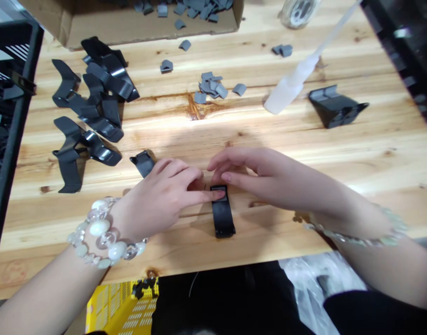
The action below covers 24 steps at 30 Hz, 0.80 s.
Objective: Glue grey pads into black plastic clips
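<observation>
A curved black plastic part point(223, 216) lies lengthwise on the wooden table before me. The thumb of my left hand point(164, 190) presses on its far end, where a small grey pad point(220, 196) shows beneath the tip. The other fingers of that hand are curled in. Just beyond the part, my right hand point(255, 172) hovers with bent fingers, thumb and fingertips apart, and nothing visible in its grasp. Another black part point(144, 163) sits by the left knuckles, partly covered by them.
Several black parts point(101, 116) are heaped at left beside a black crate point(16, 135). Small grey pads point(211, 86) lie mid-table, below a cardboard box point(157, 32). Rightward are a white nozzle bottle point(286, 90), more black parts point(334, 107) and a clear round container point(297, 13). A yellow basket point(120, 309) stands below the edge.
</observation>
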Available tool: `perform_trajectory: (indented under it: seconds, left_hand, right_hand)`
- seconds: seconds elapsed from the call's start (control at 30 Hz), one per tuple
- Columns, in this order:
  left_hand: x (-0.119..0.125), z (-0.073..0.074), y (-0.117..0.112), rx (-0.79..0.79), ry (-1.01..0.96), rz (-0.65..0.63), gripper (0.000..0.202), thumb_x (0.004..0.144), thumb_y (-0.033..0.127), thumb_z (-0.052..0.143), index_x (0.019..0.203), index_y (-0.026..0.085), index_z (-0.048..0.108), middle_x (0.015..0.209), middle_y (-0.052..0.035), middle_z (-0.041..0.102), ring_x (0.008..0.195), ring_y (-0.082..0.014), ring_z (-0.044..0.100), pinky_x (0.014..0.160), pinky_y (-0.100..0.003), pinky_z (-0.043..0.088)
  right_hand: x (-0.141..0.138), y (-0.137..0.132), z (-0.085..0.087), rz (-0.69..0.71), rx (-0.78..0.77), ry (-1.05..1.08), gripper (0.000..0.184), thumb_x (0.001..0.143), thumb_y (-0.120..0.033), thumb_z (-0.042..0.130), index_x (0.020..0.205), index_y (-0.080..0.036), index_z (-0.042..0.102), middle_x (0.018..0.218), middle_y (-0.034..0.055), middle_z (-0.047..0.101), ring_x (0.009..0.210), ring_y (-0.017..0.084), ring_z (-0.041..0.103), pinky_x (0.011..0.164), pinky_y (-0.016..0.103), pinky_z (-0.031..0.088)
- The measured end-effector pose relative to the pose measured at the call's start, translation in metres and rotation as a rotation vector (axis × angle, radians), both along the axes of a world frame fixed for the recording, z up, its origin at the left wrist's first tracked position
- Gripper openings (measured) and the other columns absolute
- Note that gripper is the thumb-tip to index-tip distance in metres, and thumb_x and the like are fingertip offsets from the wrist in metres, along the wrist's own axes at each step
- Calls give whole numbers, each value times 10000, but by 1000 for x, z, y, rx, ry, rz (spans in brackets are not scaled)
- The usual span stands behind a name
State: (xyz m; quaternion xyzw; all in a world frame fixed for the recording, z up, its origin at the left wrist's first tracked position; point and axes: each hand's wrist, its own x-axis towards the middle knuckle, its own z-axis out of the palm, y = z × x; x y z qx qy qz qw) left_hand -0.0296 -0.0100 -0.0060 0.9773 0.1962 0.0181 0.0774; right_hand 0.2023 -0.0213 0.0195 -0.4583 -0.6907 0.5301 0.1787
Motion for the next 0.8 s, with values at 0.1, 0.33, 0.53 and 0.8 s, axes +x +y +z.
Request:
perform_trajectory:
  seconds: [0.1,0.33,0.53,0.8]
  left_hand:
    - [1,0,-2,-5,-21,23,611,838,39,424,1322,404,497,951,-33,575,902,-220,466,845,-392,371]
    - [4,1,-6,4,-12,65,647,821,1,397,1304,413,519,934,-29,573,905,-214,463,859,-380,357]
    - [4,3,-4,-27,35,72,641,840,17,407,1321,432,491,942,-18,561,895,-207,473,870,-373,359]
    - [5,2,-5,-18,53,83,680,797,13,419,1328,432,479,960,-36,542,911,-233,462,864,-407,361]
  right_hand:
    - [0,0,0,-20,32,-19,246,861,-141,510,1036,-257,639,1002,-21,701,939,146,652,804,255,528]
    - [2,0,-6,-16,75,-145,254,855,-116,486,1014,-236,644,916,-20,708,860,150,656,751,265,498]
    - [1,-1,-6,9,121,-188,243,866,-121,479,1000,-222,654,948,-26,703,882,134,646,750,242,471]
    - [-1,-2,-3,27,119,-214,222,861,-114,489,965,-211,659,909,-27,696,838,123,632,713,230,447]
